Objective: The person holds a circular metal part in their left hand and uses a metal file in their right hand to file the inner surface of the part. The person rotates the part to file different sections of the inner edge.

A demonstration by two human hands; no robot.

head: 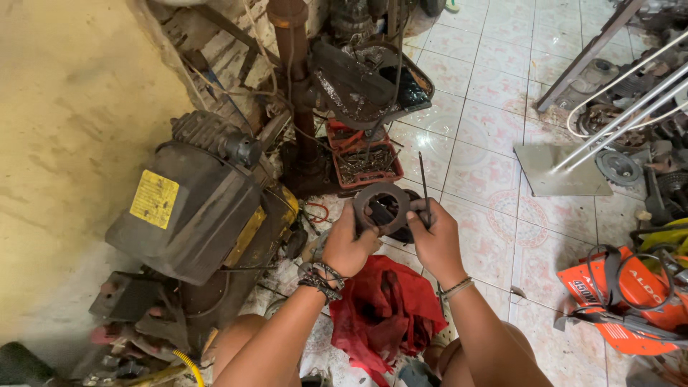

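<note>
Both hands are up in the middle of the shot holding a dark metal ring point(380, 208), kind of a thick flat disc with a big hole through it. The left hand point(349, 247) has it by the lower left edge, thumb on the face and fingers curled behind, clamped on the rim. The right hand point(435, 240) is closed on the ring's right side and also pinches a thin dark rod point(424, 188) that sticks straight up above the knuckles. So the ring sits between the two hands, above a crumpled red rag point(385, 312) lying on the tiled floor point(494, 179).

Hard to say exactly how the right fingers split between rod and ring, they're tucked behind. There's another dark part right behind the ring, mostly blocked, can't tell what it is. The rod's lower end is hidden in the fist.

To the left is a big greasy motor point(197, 208) with a yellow label. Further up is a red tray point(365, 166) of small metal bits. An orange machine point(627, 297) is cut off at the right edge.
</note>
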